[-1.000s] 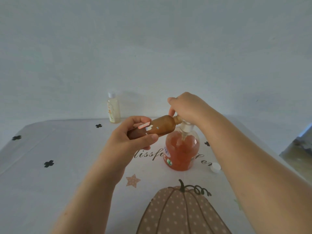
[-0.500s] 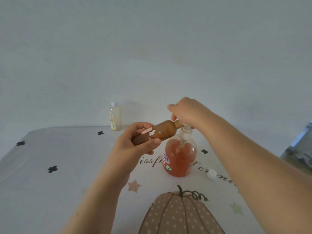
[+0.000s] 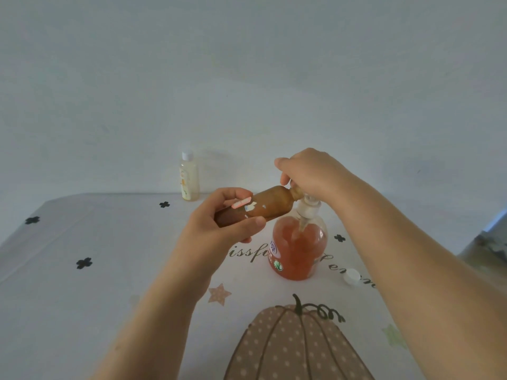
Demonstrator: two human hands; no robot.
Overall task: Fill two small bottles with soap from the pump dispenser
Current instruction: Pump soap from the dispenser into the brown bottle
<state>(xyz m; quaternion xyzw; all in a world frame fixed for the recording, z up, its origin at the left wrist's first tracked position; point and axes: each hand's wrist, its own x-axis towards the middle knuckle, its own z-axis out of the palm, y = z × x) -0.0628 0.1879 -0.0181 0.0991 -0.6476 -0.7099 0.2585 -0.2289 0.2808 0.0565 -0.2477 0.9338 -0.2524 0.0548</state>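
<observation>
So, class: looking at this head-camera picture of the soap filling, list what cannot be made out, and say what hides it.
- Pump nozzle and mouth of the brown bottle: covered by the right hand.
- Brown bottle's base: inside the left hand.
- Label text on the pump dispenser and the far bottle: too small to read.
- Printed words on the tablecloth: partly behind the dispenser and arms.

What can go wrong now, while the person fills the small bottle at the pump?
The small bottle lies almost sideways in the left hand, so soap may run back out. Its narrow mouth may slip from the nozzle under the right hand. The loose cap lies close to the right forearm and could be knocked.
</observation>
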